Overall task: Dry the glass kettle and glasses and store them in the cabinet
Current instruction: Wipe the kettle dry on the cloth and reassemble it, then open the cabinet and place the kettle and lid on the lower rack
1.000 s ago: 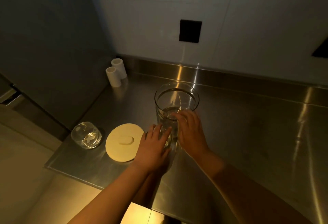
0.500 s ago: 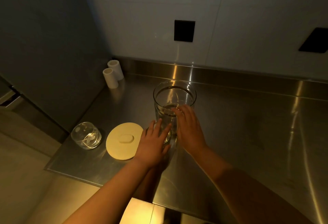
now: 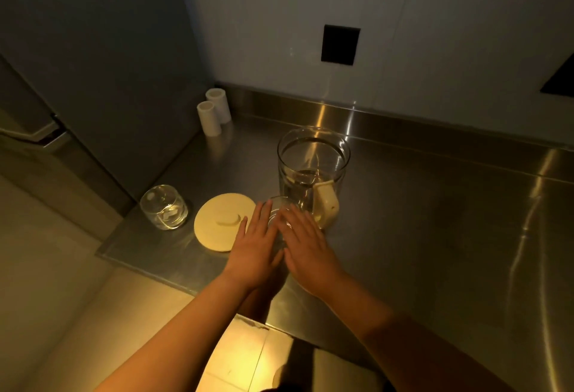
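A tall clear glass kettle (image 3: 312,161) with a cream handle (image 3: 326,208) stands upright on the steel counter (image 3: 435,236). Just in front of it is a small clear glass (image 3: 275,216), partly hidden by my hands. My left hand (image 3: 254,245) lies against the glass's left side and my right hand (image 3: 307,245) against its right side, both with straight fingers. A second small glass (image 3: 164,207) stands near the counter's left corner. The kettle's round cream lid (image 3: 219,220) lies flat between that glass and my left hand.
Two white cylinders (image 3: 214,115) stand at the back left by the dark tall panel (image 3: 108,65). The counter's front edge (image 3: 155,270) runs just below my wrists. A black socket plate (image 3: 340,45) is on the wall behind.
My right hand has drawn back from the kettle's side to the small glass, so the kettle's cream handle now shows. My left hand stays by the glass.
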### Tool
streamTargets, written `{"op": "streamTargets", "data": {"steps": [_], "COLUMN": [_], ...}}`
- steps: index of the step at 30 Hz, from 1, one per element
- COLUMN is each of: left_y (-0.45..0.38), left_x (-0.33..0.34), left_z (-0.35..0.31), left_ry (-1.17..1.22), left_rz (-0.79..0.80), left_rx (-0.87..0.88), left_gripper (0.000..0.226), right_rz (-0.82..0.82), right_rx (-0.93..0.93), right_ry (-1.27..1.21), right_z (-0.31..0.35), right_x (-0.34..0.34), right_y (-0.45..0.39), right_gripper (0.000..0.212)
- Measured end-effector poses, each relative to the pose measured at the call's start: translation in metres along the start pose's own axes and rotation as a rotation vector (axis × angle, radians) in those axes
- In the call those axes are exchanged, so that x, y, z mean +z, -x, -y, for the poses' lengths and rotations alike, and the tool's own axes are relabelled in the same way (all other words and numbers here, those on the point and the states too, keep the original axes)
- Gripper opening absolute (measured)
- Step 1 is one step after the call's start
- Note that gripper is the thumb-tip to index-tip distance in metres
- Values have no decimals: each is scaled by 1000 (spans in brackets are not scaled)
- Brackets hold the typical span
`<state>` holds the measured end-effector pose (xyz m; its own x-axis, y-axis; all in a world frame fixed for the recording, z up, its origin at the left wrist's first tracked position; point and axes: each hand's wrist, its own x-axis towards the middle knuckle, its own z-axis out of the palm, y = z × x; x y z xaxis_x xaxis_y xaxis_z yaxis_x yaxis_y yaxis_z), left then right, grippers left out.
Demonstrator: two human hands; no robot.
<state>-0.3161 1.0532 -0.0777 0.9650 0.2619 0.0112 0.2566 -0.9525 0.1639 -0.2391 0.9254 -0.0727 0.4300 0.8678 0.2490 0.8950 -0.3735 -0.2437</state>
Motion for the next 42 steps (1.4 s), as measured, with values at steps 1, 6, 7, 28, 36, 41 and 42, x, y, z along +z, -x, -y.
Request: {"op": "streamTargets", "data": {"steps": [1, 6, 7, 28, 36, 41, 42], "left_y": [6, 48, 57, 112, 117, 120, 121], "left_x": [1, 16, 21, 24, 5, -2, -4], "left_z": [0, 7, 10, 166, 223, 238, 240], "left_ry": [16, 56, 41, -10, 7, 16, 12], "left_rz": [0, 41, 67, 278, 310, 307, 318], "left_rx": [-17, -132, -147, 109, 138, 103, 91], "left_gripper": [75, 83, 84, 59, 58, 57, 57], "right_rz": [20, 74, 104, 195, 114, 131, 139], "right_rx": [11, 62, 50, 553, 668, 629, 622], "right_ry": [8, -33, -30, 4, -57, -81, -80], "right_z": [4, 24, 26, 140, 194, 201, 201], "right_x": [4, 29, 37, 103, 117, 116, 116], "right_y": [4, 31, 38, 9, -15, -26, -29], "right_gripper": [65, 75, 73, 53, 43, 42, 42]}}
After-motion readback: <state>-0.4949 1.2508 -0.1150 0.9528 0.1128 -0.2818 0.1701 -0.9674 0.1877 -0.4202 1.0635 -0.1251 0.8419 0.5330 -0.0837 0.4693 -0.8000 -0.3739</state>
